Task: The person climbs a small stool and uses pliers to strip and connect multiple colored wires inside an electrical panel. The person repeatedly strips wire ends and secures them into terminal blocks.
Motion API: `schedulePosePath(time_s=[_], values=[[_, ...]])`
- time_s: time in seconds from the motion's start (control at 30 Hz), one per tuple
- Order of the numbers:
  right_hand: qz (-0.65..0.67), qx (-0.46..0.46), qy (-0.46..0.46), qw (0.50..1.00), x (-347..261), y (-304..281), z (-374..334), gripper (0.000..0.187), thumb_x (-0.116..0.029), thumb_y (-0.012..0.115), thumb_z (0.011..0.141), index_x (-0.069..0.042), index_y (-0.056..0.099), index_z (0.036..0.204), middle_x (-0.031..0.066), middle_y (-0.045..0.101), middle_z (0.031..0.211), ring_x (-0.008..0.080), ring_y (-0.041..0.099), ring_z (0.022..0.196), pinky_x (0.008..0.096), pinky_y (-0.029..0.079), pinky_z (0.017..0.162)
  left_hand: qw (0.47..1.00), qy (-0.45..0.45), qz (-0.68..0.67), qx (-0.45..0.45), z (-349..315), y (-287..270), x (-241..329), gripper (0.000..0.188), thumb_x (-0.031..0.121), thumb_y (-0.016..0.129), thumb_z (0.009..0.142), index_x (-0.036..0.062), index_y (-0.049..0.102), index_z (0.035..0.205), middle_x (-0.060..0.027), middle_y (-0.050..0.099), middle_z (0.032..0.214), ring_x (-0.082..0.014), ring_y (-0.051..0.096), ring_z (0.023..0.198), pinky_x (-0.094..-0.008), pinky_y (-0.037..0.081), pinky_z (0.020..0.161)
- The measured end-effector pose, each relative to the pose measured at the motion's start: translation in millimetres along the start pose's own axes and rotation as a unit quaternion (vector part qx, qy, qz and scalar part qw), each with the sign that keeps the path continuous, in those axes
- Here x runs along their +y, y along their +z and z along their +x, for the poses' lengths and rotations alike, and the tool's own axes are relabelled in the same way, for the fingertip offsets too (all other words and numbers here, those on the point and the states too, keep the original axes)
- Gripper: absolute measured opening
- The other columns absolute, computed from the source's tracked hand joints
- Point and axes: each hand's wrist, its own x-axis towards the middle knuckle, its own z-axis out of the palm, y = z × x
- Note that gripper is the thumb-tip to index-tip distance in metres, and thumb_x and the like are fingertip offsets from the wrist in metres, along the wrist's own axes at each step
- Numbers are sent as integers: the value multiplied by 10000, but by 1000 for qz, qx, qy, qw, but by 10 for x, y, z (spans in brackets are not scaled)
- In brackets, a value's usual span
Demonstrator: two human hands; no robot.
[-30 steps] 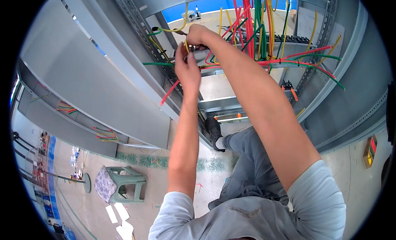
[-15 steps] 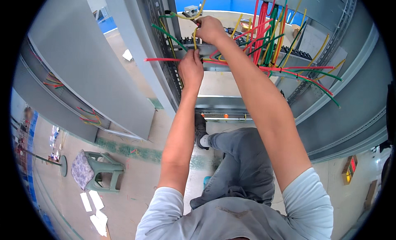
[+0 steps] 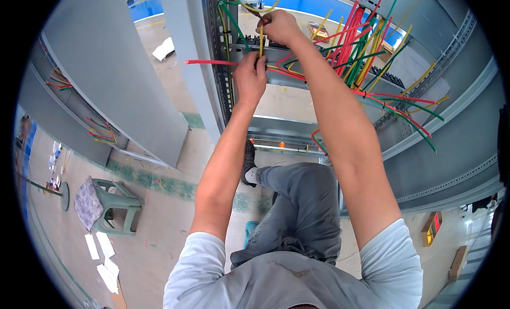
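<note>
Both of my hands are raised inside an open grey metal cabinet, near its left upright. My left hand (image 3: 248,78) is closed, thumb and fingers pinching a yellow wire (image 3: 261,40) at a bundle on the crossbar. Just above and to the right, my right hand (image 3: 280,28) is closed around a slim, dark-jawed hand tool that looks like pliers (image 3: 256,12); its handles are mostly hidden in the fist. The tool's tip lies beside the curved upper yellow wire. A red wire (image 3: 210,62) sticks out left from the left hand, and a green wire (image 3: 235,23) runs down towards it.
Bundled red wires (image 3: 348,48) with green and yellow ones rise right of my right forearm. A perforated upright (image 3: 224,54) and a grey door panel (image 3: 114,70) stand left. On the floor are a green stool (image 3: 121,205), white papers (image 3: 108,272) and a yellow-red box (image 3: 432,229).
The view has shifted a little. The yellow wire between my hands now runs straighter. The green wire beside my left hand lies at a steeper slant. Both hands keep their closed grips.
</note>
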Motion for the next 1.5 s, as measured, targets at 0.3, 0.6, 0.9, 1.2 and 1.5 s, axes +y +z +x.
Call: schedulePosePath(time_s=[0.3, 0.6, 0.9, 1.2, 1.5], values=[[165, -120, 161, 966, -80, -54, 99, 115, -57, 754, 759, 41, 742, 817, 113, 702, 708, 190, 637, 551, 339, 511, 460, 998, -4, -39, 40, 6, 29, 71, 107, 119, 637, 946, 36, 668, 1006, -155, 664, 909, -382, 647, 824, -445, 516, 704], [62, -113, 117, 985, 40, 22, 134, 179, -187, 776, 765, -48, 763, 877, 86, 691, 699, 181, 648, 578, 327, 506, 564, 999, -39, 15, 32, -79, 19, 70, 163, 162, 626, 969, 34, 667, 1062, -171, 676, 956, -399, 659, 833, -461, 525, 709], [-54, -127, 46, 989, 103, 112, 192, 316, -321, 720, 756, -101, 792, 970, 156, 752, 873, 302, 728, 800, 398, 574, 765, 972, -175, -150, 35, -756, -129, 51, 296, 145, 692, 958, -16, 626, 1199, -132, 689, 1017, -184, 683, 819, -300, 572, 673], [-23, -142, 66, 987, 74, 91, 205, 286, -274, 776, 737, -73, 786, 939, 133, 728, 749, 261, 697, 644, 390, 567, 640, 782, -396, -482, -2, -470, -206, -2, 299, 176, 712, 965, 54, 594, 1211, -91, 692, 1140, -179, 692, 1071, -330, 585, 867], [-29, -183, 106, 977, -152, 4, 137, 327, -204, 726, 831, 20, 741, 1069, 160, 734, 939, 266, 678, 817, 383, 562, 664, 690, -374, -611, -108, -520, 191, -43, 384, 61, 696, 949, 57, 494, 1275, -86, 651, 1156, -199, 673, 1065, -421, 571, 1007]])
